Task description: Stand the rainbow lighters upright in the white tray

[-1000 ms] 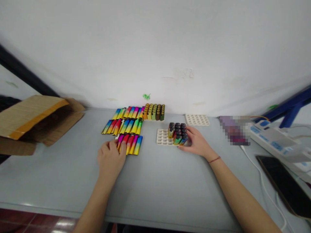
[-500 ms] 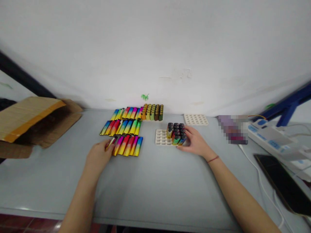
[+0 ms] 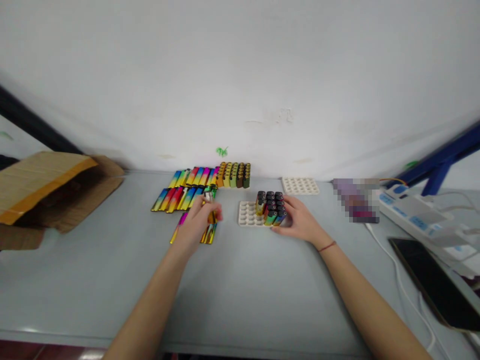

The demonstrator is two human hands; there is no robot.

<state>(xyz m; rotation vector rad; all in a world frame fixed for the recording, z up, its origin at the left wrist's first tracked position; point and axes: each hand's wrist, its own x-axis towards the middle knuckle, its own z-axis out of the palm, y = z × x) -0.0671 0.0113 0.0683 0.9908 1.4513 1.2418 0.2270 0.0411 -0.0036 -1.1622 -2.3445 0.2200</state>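
My left hand (image 3: 197, 220) is closed on a shiny lighter (image 3: 213, 215) and hovers over the nearest row of lighters lying flat, hiding most of that row. My right hand (image 3: 300, 218) curls round the right end of a white tray (image 3: 247, 214) with round holes, thumb at its near corner and fingers behind. Upright lighters with black tops (image 3: 275, 205) fill the right part of this tray; the holes on its left show bare. Rainbow-coloured metallic lighters (image 3: 168, 199) lie in rows left of the tray.
Behind, a filled block of upright gold and green lighters (image 3: 234, 175) stands beside a second white tray (image 3: 300, 185). An open cardboard box (image 3: 52, 185) lies at left. A power strip (image 3: 416, 215), a dark phone (image 3: 431, 280) and white cables (image 3: 397, 280) occupy the right side.
My left hand has moved right from the left end of the near row, carrying a lighter toward the tray. My right hand stays at the tray's right end.
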